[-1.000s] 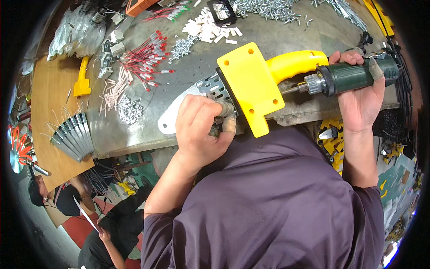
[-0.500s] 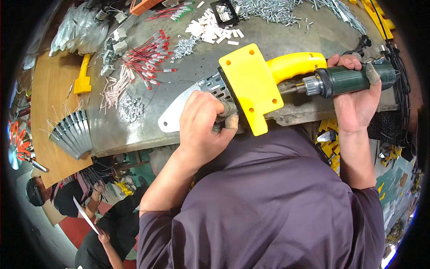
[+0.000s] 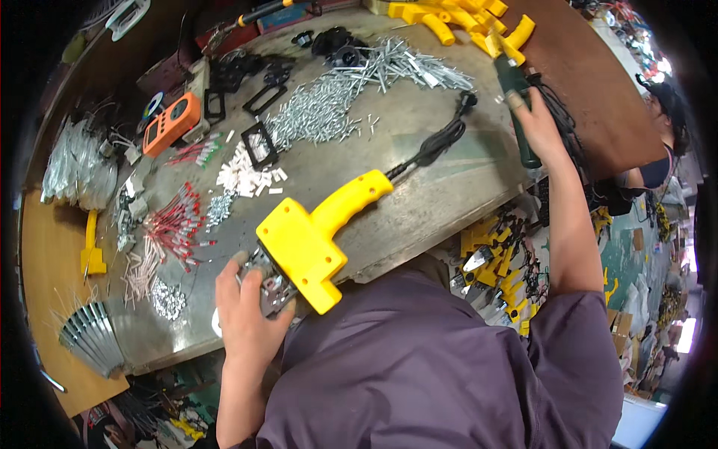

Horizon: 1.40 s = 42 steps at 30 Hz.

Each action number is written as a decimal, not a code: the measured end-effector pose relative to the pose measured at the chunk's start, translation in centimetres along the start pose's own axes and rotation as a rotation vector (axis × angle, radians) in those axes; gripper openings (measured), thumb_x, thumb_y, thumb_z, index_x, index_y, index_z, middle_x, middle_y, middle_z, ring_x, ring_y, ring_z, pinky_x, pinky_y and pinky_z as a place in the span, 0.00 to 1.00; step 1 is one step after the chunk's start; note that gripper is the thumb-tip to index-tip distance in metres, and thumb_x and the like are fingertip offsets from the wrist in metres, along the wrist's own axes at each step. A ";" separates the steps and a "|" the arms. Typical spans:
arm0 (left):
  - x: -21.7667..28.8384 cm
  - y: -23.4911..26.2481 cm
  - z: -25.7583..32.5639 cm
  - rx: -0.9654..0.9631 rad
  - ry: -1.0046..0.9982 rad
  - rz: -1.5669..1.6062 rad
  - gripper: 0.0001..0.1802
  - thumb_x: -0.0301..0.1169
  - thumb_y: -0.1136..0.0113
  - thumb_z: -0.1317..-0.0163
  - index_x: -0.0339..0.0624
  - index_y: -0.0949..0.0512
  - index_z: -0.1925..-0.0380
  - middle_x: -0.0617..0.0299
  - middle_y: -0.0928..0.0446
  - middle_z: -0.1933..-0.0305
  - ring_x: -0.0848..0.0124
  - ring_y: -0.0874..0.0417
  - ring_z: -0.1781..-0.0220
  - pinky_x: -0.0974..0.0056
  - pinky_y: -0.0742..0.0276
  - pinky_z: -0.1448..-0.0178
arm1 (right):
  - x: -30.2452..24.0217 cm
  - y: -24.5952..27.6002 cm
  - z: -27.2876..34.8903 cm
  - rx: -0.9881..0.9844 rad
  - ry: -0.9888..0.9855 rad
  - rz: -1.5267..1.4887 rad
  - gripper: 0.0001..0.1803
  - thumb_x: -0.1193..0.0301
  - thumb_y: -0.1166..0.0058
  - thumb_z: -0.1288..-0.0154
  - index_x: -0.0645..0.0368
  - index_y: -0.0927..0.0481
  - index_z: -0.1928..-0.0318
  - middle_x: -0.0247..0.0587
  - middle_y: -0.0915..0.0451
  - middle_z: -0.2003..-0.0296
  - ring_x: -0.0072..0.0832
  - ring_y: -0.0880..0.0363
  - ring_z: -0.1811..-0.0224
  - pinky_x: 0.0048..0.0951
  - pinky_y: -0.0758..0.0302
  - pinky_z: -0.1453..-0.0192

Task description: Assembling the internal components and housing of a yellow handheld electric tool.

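Note:
A yellow plastic tool housing [image 3: 301, 243] with a curved handle lies on the bench, its black cord [image 3: 441, 142] trailing away to the upper right. My left hand [image 3: 250, 318] grips the slotted metal piece [image 3: 263, 278] at the housing's lower left; a pale metal plate shows only at its edge beneath the hand. Out to the right, my right hand [image 3: 535, 123] is wrapped round a green electric screwdriver [image 3: 514, 97], its tip pointing away from me near the yellow parts. The screwdriver is apart from the housing.
Screws [image 3: 318, 108], white ceramic pieces [image 3: 243, 176], red-wired lamps [image 3: 176, 221] and small nuts [image 3: 168, 298] lie in heaps on the metal bench [image 3: 374, 247]. Yellow handle shells [image 3: 464, 19] are piled at the far right. An orange meter [image 3: 172, 123] stands at the back left. Another person is at the right edge.
My right hand has carried the screwdriver away from the housing, outward to the far right. The housing now rests lower and further left, with my left hand still on its metal part. The view has turned.

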State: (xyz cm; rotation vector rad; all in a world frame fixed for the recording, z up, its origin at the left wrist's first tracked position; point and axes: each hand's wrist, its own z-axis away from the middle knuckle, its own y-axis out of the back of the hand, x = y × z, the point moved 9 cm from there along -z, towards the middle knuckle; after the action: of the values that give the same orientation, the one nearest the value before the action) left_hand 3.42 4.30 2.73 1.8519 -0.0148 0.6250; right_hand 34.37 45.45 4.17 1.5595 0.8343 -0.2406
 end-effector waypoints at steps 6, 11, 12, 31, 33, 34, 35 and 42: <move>-1.4 0.8 1.5 -0.180 0.043 -0.100 0.30 0.27 0.28 0.63 0.39 0.26 0.54 0.42 0.35 0.41 0.43 0.31 0.42 0.50 0.31 0.41 | -2.2 -1.0 -0.1 0.252 0.283 0.678 0.27 0.51 0.49 0.33 0.61 0.25 0.46 0.58 0.22 0.59 0.50 0.25 0.53 0.42 0.30 0.45; -1.8 2.0 0.4 -0.162 0.015 -0.076 0.29 0.26 0.29 0.62 0.39 0.24 0.54 0.46 0.31 0.46 0.47 0.27 0.47 0.55 0.28 0.46 | -6.7 -9.6 0.5 -0.193 0.286 0.103 0.23 0.55 0.47 0.34 0.64 0.21 0.53 0.58 0.23 0.62 0.51 0.25 0.56 0.40 0.30 0.48; -1.7 2.8 0.1 -0.146 0.027 -0.006 0.27 0.28 0.29 0.59 0.41 0.24 0.55 0.49 0.29 0.48 0.49 0.25 0.50 0.55 0.26 0.49 | -5.6 -9.7 -0.5 -0.135 0.270 0.051 0.21 0.56 0.47 0.34 0.63 0.21 0.55 0.49 0.23 0.69 0.40 0.23 0.64 0.35 0.29 0.56; -4.8 4.5 0.7 -0.064 0.072 0.251 0.28 0.27 0.28 0.54 0.38 0.26 0.50 0.50 0.26 0.58 0.53 0.23 0.55 0.59 0.25 0.53 | -21.3 -2.8 -3.1 0.289 0.456 -0.928 0.16 0.77 0.42 0.39 0.67 0.28 0.51 0.42 0.20 0.67 0.25 0.23 0.67 0.24 0.28 0.63; -5.5 4.3 1.8 -0.031 0.083 0.235 0.29 0.27 0.29 0.52 0.38 0.28 0.48 0.49 0.26 0.59 0.52 0.23 0.55 0.58 0.24 0.53 | -26.2 -3.2 -1.5 0.300 0.582 -0.984 0.17 0.78 0.39 0.39 0.65 0.27 0.50 0.38 0.21 0.64 0.18 0.27 0.68 0.18 0.30 0.62; -7.4 4.4 2.6 0.069 0.232 0.274 0.30 0.25 0.31 0.51 0.37 0.30 0.47 0.49 0.26 0.60 0.51 0.23 0.56 0.57 0.25 0.53 | -28.2 -3.4 -1.2 0.291 0.602 -0.995 0.17 0.78 0.39 0.39 0.65 0.27 0.50 0.38 0.21 0.64 0.18 0.27 0.68 0.18 0.30 0.62; -9.2 4.6 3.6 0.170 0.378 0.315 0.30 0.24 0.32 0.50 0.36 0.33 0.46 0.48 0.26 0.61 0.50 0.23 0.57 0.56 0.25 0.53 | -31.0 -3.8 -0.6 0.283 0.698 -0.819 0.16 0.75 0.40 0.37 0.65 0.25 0.50 0.37 0.20 0.63 0.19 0.26 0.66 0.19 0.29 0.60; -8.9 6.3 4.0 0.227 0.163 0.049 0.35 0.26 0.30 0.54 0.36 0.36 0.45 0.41 0.35 0.44 0.44 0.27 0.49 0.51 0.25 0.50 | -46.1 -15.3 1.2 -0.427 0.969 -0.301 0.16 0.66 0.46 0.35 0.62 0.20 0.52 0.50 0.19 0.55 0.35 0.21 0.54 0.33 0.26 0.49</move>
State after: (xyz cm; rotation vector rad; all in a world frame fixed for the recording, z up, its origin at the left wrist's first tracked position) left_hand -4.54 -4.16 3.53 2.0172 0.1233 0.8388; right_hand -7.68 26.82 19.68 1.0896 1.7430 0.5049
